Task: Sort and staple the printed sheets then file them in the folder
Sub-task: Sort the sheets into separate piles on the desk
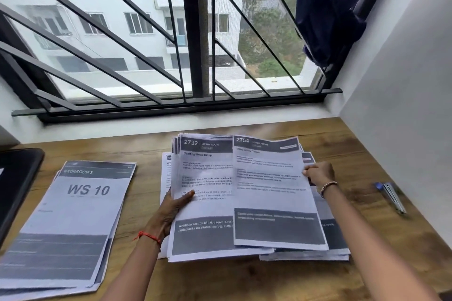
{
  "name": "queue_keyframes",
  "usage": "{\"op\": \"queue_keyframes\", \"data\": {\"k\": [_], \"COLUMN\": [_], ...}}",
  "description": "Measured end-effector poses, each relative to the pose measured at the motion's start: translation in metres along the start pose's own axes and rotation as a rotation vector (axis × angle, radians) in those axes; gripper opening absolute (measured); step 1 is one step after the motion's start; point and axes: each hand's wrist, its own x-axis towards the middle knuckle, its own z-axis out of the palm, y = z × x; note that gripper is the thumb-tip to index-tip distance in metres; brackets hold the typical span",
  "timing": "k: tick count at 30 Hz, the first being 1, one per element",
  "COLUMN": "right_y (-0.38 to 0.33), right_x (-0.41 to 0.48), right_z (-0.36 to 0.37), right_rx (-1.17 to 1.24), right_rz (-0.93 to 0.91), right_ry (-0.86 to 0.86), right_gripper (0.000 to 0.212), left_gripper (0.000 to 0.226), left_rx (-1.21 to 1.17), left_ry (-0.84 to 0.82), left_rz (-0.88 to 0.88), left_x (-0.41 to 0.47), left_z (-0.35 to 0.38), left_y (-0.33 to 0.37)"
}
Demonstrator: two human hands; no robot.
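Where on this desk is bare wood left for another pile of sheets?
Bare wood lies between the WS 10 stack and the middle pile, and between that pile and the stapler. Crowded under the held sheets.

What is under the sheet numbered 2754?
Partly under sheet 2754 lies sheet 2732, held by the left hand; below both, a stack of more sheets shows at the edges. Most of its print is covered.

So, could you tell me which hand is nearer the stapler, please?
Right. The right hand, pinching the 2754 sheet, is left of the stapler; the left hand holds the 2732 sheet, much farther left.
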Motion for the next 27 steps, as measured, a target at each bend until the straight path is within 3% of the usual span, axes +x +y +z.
{"op": "queue_keyframes", "data": {"k": [5,8,9,11,12,15,18,27], "right_y": [0.028,0.033,0.029,0.016,0.006,-0.023,-0.033,-0.032], "right_x": [0.013,0.010,0.006,-0.006,-0.015,-0.046,-0.064,-0.077], "right_z": [-0.023,-0.019,-0.015,-0.002,0.005,0.027,0.049,0.069], "right_rx": [-0.232,-0.278,-0.279,-0.208,-0.151,0.034,0.008,0.055], "right_rz": [-0.071,-0.122,-0.168,-0.272,-0.307,-0.284,-0.249,-0.259], "right_ry": [0.172,0.179,0.171,0.119,0.053,-0.284,-0.497,-0.364], "right_gripper": [0.016,0.017,0.023,0.029,0.028,0.032,0.038,0.018], "left_gripper": [0.055,0.088,0.088,0.064,0.060,0.092,0.095,0.103], "left_rx": [-0.041,-0.039,-0.040,-0.059,-0.061,-0.033,-0.011,0.001], "left_ry": [-0.020,-0.029,-0.028,-0.028,-0.031,-0.049,-0.054,-0.027], "left_rz": [-0.003,-0.007,-0.007,0.000,-0.009,-0.034,-0.015,0.020], "left_x": [0.001,-0.001,0.000,0.002,0.003,0.004,0.005,0.004], "left_z": [-0.007,-0.008,-0.009,-0.009,-0.008,-0.003,0.001,-0.006], "left_y": [-0.002,-0.001,-0.002,-0.002,-0.002,-0.002,-0.001,0.004]}}
